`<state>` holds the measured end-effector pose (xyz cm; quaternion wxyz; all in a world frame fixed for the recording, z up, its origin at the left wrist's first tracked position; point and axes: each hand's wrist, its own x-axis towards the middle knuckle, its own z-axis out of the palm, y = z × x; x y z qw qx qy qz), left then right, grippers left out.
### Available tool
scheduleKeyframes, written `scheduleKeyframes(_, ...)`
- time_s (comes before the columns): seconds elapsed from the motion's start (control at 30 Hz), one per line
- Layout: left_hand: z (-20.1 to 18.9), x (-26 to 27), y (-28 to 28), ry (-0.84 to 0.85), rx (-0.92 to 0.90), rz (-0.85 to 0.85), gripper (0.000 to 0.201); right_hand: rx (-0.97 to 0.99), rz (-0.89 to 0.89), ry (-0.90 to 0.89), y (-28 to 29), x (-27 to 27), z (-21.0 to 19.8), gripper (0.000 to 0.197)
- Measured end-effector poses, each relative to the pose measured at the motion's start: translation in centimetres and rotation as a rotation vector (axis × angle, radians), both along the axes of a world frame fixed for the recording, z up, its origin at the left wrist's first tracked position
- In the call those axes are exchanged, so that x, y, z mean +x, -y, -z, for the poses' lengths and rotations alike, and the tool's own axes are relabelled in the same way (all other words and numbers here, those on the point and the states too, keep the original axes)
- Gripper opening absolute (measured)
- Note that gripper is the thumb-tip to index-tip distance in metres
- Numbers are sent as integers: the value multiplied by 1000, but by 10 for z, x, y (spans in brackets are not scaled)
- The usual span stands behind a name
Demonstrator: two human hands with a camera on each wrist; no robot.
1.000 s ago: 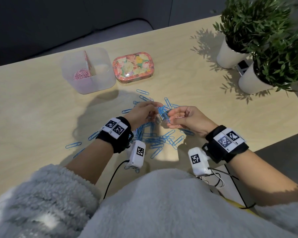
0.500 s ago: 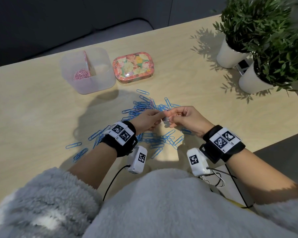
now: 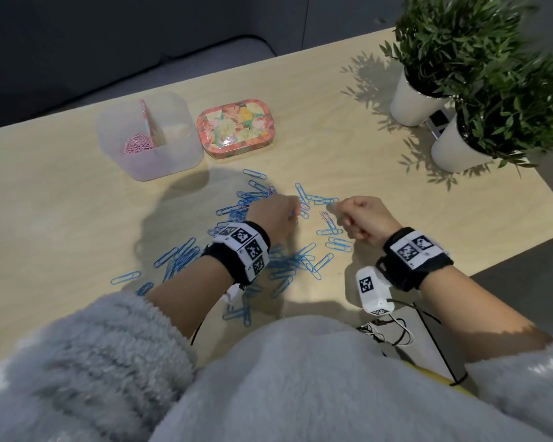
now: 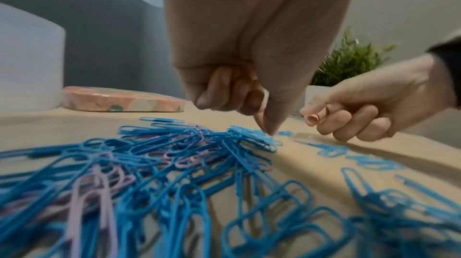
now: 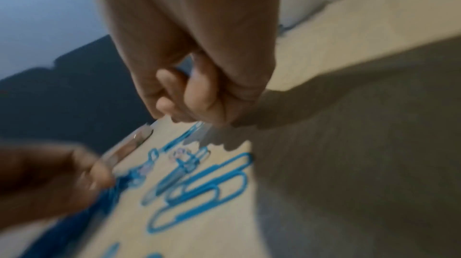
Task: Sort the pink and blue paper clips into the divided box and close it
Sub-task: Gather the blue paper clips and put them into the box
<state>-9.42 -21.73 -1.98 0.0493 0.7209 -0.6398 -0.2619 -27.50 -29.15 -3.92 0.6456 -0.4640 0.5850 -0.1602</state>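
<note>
Near side of box [image 3: 186,161]: blue clips [image 3: 288,266] strewn on tabletop [image 3: 61,218], few pink [image 4: 94,193] mixed in. Left hand [image 3: 275,215] fingers pinched at heap; right hand [image 3: 361,218] curled, contents unclear. Light, springy wire, slippery, prone to tangle; pinch single loop end.

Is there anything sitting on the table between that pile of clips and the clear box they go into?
Nothing visible. Bare table lies between the clip pile and the clear box. The box is open on top, and its flowery lid rests beside it on the right, not in the path.
</note>
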Motion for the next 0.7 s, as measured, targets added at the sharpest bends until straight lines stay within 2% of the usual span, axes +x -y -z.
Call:
scheduleKeyframes(0.13,2,-8,21,70,-60,45,18,-356,-239,-329,-2,12,14,29)
scheduleKeyframes(0.27,6,-10,33,94,-54,115,20,-433,-353,-454,1,15,14,29)
scheduleKeyframes(0.4,4,-8,35,113,-35,114,17,-350,-276,-348,6,10,13,31)
scheduleKeyframes(0.47,2,-1,33,70,-48,46,17,-260,-168,-195,7,8,11,29)
scheduleKeyframes(0.57,-2,16,27,18,-47,-35,13,-62,37,51,7,10,0,15)
scheduleKeyframes(0.63,-4,24,22,45,20,24,10,-27,16,73,7,14,-3,14)
scheduleKeyframes(0.7,-5,31,17,26,94,56,14,-116,-136,-40,7,22,-1,22)
